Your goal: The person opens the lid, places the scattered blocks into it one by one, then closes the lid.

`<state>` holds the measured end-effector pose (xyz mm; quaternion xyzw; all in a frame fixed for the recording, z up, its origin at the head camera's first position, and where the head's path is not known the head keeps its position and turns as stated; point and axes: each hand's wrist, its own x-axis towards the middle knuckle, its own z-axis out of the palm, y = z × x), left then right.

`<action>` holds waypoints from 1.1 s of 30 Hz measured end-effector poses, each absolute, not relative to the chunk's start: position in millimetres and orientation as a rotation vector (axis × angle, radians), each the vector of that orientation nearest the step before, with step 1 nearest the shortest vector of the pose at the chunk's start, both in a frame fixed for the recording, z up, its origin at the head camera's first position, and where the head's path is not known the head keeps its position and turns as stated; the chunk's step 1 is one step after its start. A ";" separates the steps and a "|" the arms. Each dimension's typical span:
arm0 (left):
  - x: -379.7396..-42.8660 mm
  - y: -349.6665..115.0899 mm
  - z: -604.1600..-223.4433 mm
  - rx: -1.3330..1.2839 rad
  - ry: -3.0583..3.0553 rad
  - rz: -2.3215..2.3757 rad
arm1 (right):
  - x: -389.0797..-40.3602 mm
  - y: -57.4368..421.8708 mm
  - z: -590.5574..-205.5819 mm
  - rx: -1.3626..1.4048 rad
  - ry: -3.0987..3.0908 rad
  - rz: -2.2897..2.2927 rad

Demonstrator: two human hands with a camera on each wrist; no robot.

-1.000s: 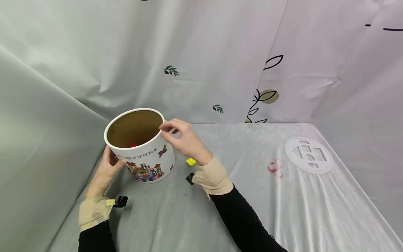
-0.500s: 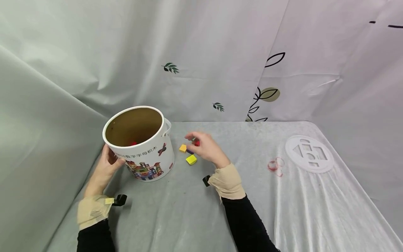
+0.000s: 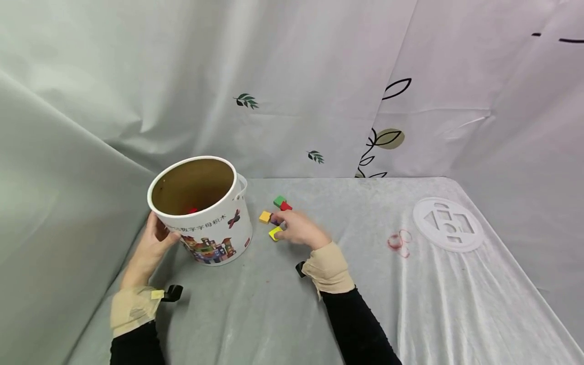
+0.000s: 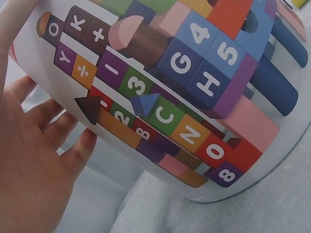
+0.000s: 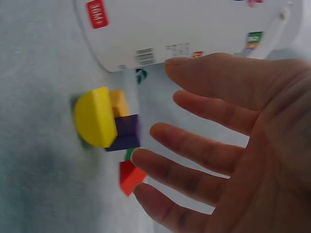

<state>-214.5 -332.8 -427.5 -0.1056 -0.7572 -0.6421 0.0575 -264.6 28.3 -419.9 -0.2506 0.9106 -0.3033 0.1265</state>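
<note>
The right hand point(image 3: 300, 229), fingers spread, is near the yellow block point(image 5: 92, 118), beside the bucket point(image 3: 212, 235); the left hand point(image 3: 152, 247), also spread, touches the bucket. Hasty fingers might push away the purple block point(image 5: 126, 132), lying close.

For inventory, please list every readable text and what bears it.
"数字字母积木": bucket; leading characters blurred.
"36M+": red label, bucket.
"O K + Y ÷ I 3 I 2 B C N G 4 H 5 O 8": printed blocks (I, O possibly digits).
Barcode, other text: unreadable.

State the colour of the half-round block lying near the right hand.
The half-round block is yellow; the right wrist view shows it best.
</note>
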 end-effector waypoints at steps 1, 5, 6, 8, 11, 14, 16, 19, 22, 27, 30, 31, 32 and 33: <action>-214.4 -332.9 -427.6 -0.325 -2.287 -1.948 | -265.0 26.6 -422.3 -0.729 2.652 -0.866; -215.1 -333.0 -427.9 -0.352 -2.249 -1.963 | -266.3 18.0 -430.3 -0.745 2.677 -0.775; -215.4 -332.9 -428.0 -0.357 -2.239 -1.969 | -266.3 15.8 -431.9 -0.745 2.684 -0.743; -215.7 -332.7 -428.2 -0.360 -2.238 -1.971 | -265.8 11.6 -435.5 -0.739 2.696 -0.680; -215.6 -332.7 -428.6 -0.352 -2.244 -1.971 | -264.6 6.4 -439.7 -0.731 2.722 -0.580; -215.2 -333.0 -429.0 -0.351 -2.241 -1.968 | -263.7 2.7 -442.8 -0.731 2.742 -0.549; -215.3 -333.3 -429.1 -0.358 -2.233 -1.972 | -263.4 1.1 -444.9 -0.733 2.757 -0.545; -215.3 -333.3 -429.1 -0.357 -2.245 -1.963 | -263.0 0.2 -448.4 -0.739 2.776 -0.497; -214.9 -333.3 -429.5 -0.352 -2.244 -1.968 | -262.4 0.0 -450.7 -0.749 2.767 -0.450; -214.7 -333.0 -430.2 -0.369 -2.225 -1.984 | -261.7 1.4 -450.2 -0.738 2.724 -0.479; -214.9 -332.5 -430.2 -0.371 -2.227 -1.981 | -261.9 3.7 -448.0 -0.727 2.709 -0.520; -214.9 -332.4 -430.2 -0.369 -2.230 -1.978 | -262.0 4.7 -446.8 -0.719 2.704 -0.540; -214.8 -332.4 -430.2 -0.367 -2.232 -1.978 | -262.0 5.6 -445.8 -0.709 2.695 -0.559; -214.9 -332.2 -430.3 -0.368 -2.230 -1.982 | -261.9 6.7 -444.7 -0.703 2.689 -0.571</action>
